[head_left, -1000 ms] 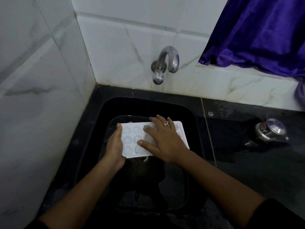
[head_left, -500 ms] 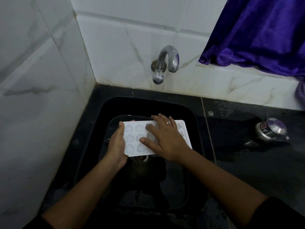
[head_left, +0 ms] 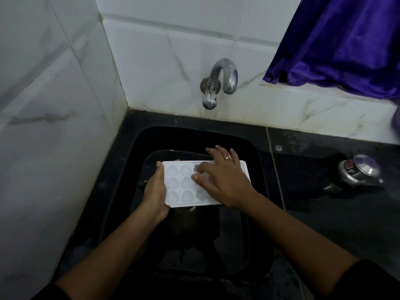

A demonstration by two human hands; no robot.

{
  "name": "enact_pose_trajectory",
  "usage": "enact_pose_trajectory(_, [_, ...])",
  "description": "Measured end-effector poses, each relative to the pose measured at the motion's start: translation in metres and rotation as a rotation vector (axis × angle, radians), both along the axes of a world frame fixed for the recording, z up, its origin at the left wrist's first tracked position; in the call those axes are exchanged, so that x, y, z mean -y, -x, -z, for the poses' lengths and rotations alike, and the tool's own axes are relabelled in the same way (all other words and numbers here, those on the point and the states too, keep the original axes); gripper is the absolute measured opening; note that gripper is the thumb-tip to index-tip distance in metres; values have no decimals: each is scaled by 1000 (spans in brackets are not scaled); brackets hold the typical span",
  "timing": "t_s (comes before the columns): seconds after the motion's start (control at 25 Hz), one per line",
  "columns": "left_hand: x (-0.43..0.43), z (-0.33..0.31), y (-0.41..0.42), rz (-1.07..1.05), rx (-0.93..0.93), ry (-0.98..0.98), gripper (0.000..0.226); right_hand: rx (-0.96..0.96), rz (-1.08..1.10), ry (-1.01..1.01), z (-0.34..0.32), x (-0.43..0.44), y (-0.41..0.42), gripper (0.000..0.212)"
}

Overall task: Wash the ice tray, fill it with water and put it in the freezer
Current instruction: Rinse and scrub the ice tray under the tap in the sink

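Risk 1: drop. The ice tray hangs level over the black sink, carried only at its left short end by the left hand. If the plastic is wet, that single-end grip may slip and the tray would fall toward the drain.

Risk 2: tipping or flexing. The right hand bears down on the unsupported right half, so a hard press could lever the tray out of the left grip or bend it.

Risk 3: poor wash. No stream is visible from the tap, which sits well above and behind the tray. Rubbing without running water would likely leave residue in the moulds.

Tray versus fingers:
- Left: thumb lies on top along the left rim and the fingers wrap beneath, one tip showing at the far edge. Clamped on the tray.
- Right: fingers spread apart and flat on the upper face. Thumb and forefinger tips rest on the middle moulds, and the others reach past the far rim.
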State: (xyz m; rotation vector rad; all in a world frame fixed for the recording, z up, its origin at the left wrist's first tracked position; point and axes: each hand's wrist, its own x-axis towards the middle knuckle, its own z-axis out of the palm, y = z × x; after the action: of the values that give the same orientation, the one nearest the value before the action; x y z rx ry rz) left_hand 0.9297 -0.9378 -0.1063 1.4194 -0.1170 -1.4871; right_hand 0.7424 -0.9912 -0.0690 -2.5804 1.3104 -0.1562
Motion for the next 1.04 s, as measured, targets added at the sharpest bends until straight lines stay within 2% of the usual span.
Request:
enact_pose_trajectory(0.12, [0, -3, 1, -7, 2, 4, 66, -1, -25, -14, 4, -6, -1, 70])
enact_pose_trajectory(0.28, [-1, -5, 2, -12, 0, 7, 64, 15, -9, 3, 1, -1, 3, 61])
enact_pose_trajectory(0.4, [0, -7, 1, -18, 11, 7, 64, 5, -17, -12, 3, -6, -1, 69])
enact_pose_trajectory(0.52, [0, -8, 0, -21, 8, 5, 64, -3, -39, 11, 2, -3, 3, 63])
enact_pose_trajectory(0.68, [-1, -10, 4, -21, -1, 0, 64, 15, -3, -5, 3, -5, -1, 70])
enact_pose_trajectory(0.84, [-1, -9, 3, -17, -1, 5, 63, 15, 5, 9, 3, -3, 3, 61])
enact_pose_trajectory(0.96, [-1, -9, 2, -32, -1, 3, 63, 22, 18, -20, 4, -7, -5, 68])
enact_pose_trajectory(1.04, [-2, -10, 2, -31, 7, 5, 63, 9, -5, -9, 5, -7, -1, 65])
